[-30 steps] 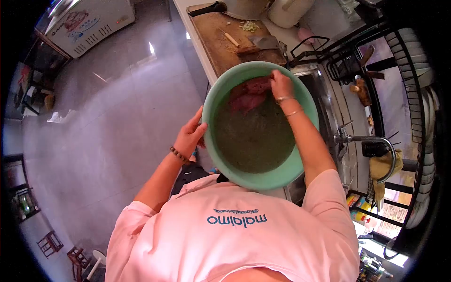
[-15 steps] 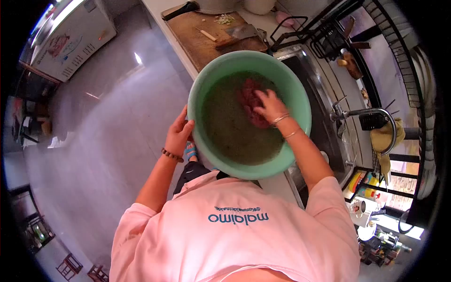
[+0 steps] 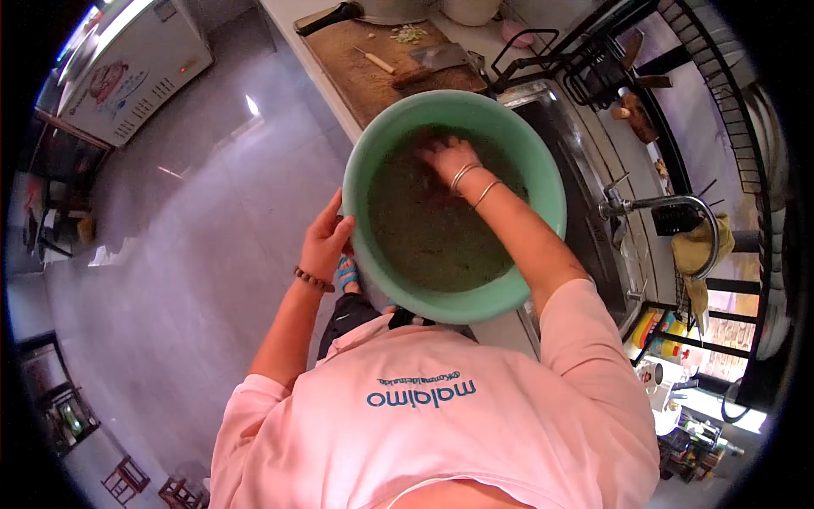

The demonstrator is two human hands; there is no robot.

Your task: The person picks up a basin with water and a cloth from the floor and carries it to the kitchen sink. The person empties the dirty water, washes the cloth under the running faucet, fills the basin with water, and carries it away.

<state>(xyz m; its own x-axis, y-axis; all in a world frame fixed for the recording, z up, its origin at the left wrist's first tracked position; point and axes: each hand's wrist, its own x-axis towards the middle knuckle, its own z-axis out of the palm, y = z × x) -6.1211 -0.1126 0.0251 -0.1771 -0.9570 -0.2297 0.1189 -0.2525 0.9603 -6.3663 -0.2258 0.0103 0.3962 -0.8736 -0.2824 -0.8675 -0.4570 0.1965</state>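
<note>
A large round green basin [image 3: 543,170] holds murky, brownish-green water [image 3: 424,246] with small specks in it. My left hand [image 3: 325,235] grips the basin's left side, thumb and fingers against the outer wall near the rim. Inside the basin, my right hand [image 3: 452,159] reaches into the water towards the far side, bangles at the wrist. Its fingertips are under the surface, so their grip is hidden. Around them shows a dim reddish patch [image 3: 434,188], a soft dark-red thing now mostly sunk and blurred by the water.
Beyond the basin lies a wooden cutting board [image 3: 343,64] with a cleaver [image 3: 441,57], a small knife [image 3: 379,63] and chopped pale pieces [image 3: 409,34]. To the right are a steel sink [image 3: 585,161], a curved faucet [image 3: 661,204] and a dish rack [image 3: 721,85]. Tiled floor [image 3: 220,220] spreads left.
My right hand has moved left and away from me, deeper into the water. The dark-red lump, plainly visible at the surface before, has sunk from clear view. My left hand keeps its place.
</note>
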